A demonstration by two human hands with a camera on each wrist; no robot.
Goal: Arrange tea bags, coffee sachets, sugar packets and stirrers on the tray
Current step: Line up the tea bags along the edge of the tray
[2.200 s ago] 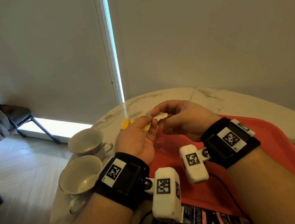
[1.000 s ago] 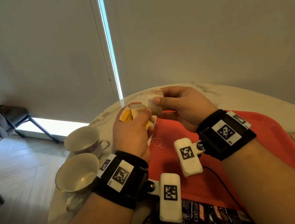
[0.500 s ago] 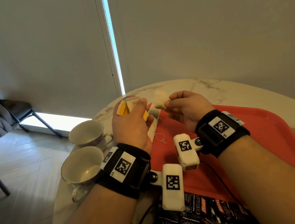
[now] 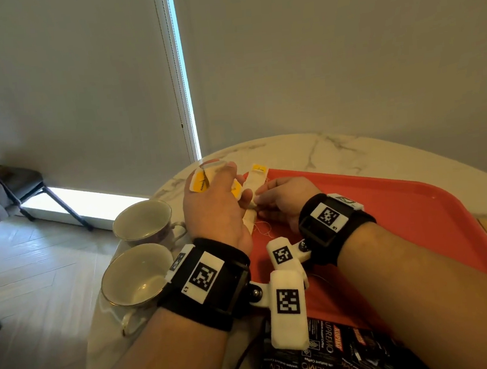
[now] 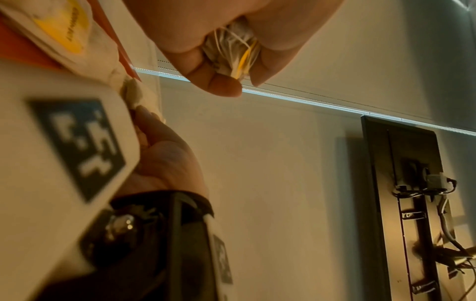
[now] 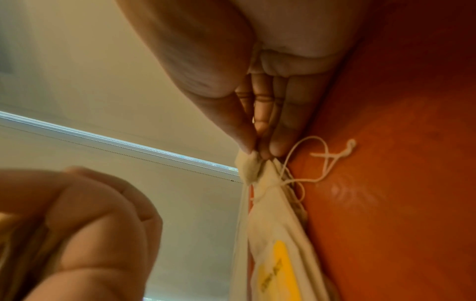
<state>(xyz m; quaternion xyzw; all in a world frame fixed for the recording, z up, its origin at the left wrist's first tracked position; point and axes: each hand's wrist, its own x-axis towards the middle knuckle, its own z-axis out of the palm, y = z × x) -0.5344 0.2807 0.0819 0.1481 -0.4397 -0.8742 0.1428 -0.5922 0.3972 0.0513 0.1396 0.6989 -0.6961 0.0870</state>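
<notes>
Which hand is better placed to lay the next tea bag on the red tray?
Probably the right hand. It is low over the red tray and already pinches a tea bag against its corner. The left hand grips a bunch of tea bags beside the tray.

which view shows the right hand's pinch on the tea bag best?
Right wrist: right hand fingertips pinch the tea bag corner against the red tray. Head shows knuckles only; left wrist is blurred, partly blocked.

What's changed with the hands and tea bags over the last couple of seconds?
The right hand has come down from mid-air, laying its tea bag at the red tray's far-left corner, fingertips still pinching it. The left hand still grips its bunch of tea bags. Cups unmoved.
</notes>
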